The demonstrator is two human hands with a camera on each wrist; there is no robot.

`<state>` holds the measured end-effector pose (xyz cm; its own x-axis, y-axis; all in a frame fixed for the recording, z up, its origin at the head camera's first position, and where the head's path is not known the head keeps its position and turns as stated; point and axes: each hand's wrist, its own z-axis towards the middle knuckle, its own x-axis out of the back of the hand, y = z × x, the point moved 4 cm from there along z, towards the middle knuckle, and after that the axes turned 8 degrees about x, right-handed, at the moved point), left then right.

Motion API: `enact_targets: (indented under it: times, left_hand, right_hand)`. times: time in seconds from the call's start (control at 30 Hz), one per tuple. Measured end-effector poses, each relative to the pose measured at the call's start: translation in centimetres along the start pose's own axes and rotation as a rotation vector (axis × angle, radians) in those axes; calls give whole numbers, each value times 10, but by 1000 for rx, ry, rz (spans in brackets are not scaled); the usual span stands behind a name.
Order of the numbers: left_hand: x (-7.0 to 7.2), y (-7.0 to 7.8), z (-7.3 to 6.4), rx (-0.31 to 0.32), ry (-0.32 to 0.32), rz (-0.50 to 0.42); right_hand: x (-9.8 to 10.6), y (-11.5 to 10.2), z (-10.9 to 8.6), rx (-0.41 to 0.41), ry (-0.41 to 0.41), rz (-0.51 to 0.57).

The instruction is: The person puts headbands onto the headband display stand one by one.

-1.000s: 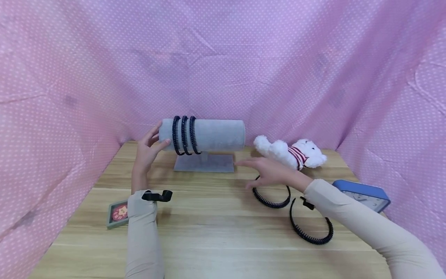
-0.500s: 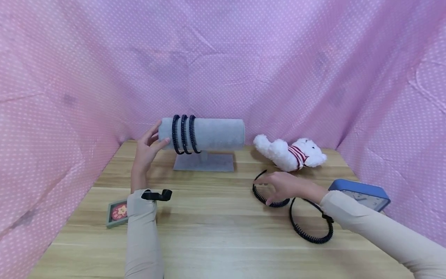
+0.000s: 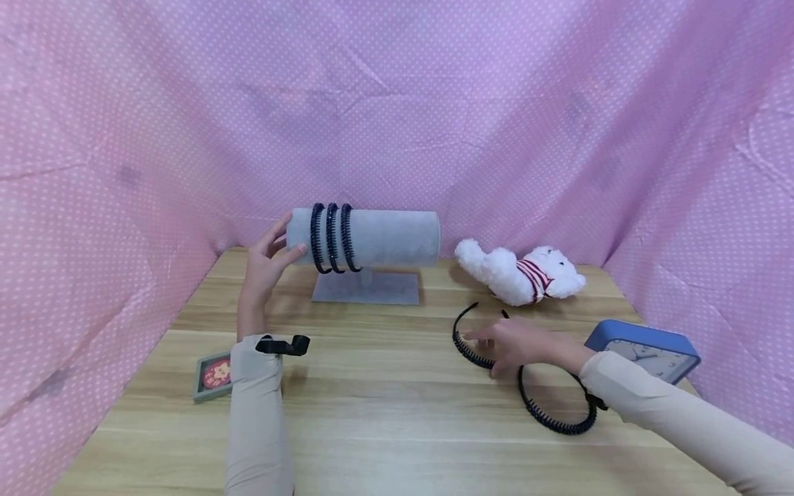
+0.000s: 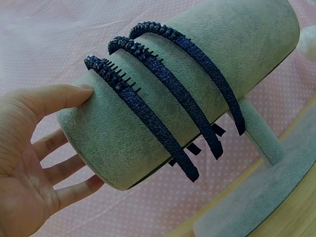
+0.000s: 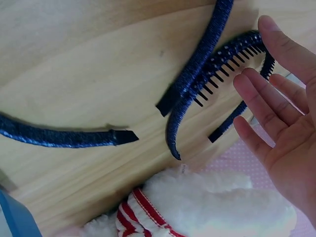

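My left hand (image 3: pixel 260 274) grips the left end of a grey velvet display roll (image 3: pixel 397 238) on a stand. In the left wrist view its thumb lies on the top and the other fingers are at the end face. Side by side around the roll sit three dark blue toothed headbands (image 4: pixel 163 79). Over a loose headband (image 3: pixel 464 346) on the table hovers my right hand (image 3: pixel 524 342), fingers spread and thumb apart; in the right wrist view its fingertips overlap the beaded, toothed band (image 5: pixel 224 58). Another headband (image 3: pixel 561 428) lies nearer, one arm crossing the first in that view.
Behind the loose headbands a white plush bear (image 3: pixel 505 279) in a striped top lies on its side. A blue clock (image 3: pixel 648 337) stands at the right, beside my right sleeve. Left of my left forearm is a small framed picture (image 3: pixel 214 375). Pink dotted cloth (image 3: pixel 397 103) encloses the wooden table.
My right hand has moved from beside the stand's base toward me and rightward, down over the farther loose headband. The left hand keeps its place on the roll.
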<state>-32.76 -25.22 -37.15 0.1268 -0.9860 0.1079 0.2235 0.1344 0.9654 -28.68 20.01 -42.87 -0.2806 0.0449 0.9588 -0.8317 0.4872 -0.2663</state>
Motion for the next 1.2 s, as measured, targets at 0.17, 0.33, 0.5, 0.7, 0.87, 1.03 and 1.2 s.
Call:
enact_targets:
  times: [0.17,0.33,0.5,0.7,0.87,1.03,1.2]
  left_hand:
    - [0,-1,1,-17,0,-13]
    - [0,-1,1,-40,-1,-13]
    - [-1,3,-1,-34,2,-5]
    - [0,-1,1,-23,2,-7]
    - [3,-16,10,-24,12,-12]
    - [5,-23,14,-26,20,1]
    - [5,-23,14,-26,20,-3]
  right_hand:
    - [-6,2,0,10,-3,2]
    - [-9,4,0,28,-8,17]
    - [-11,5,2,69,18,47]
    - [-10,-1,7,134,59,60]
    - [-6,-5,9,131,92,59]
    - [3,-8,12,139,127,105]
    - [12,-6,18,119,131,176]
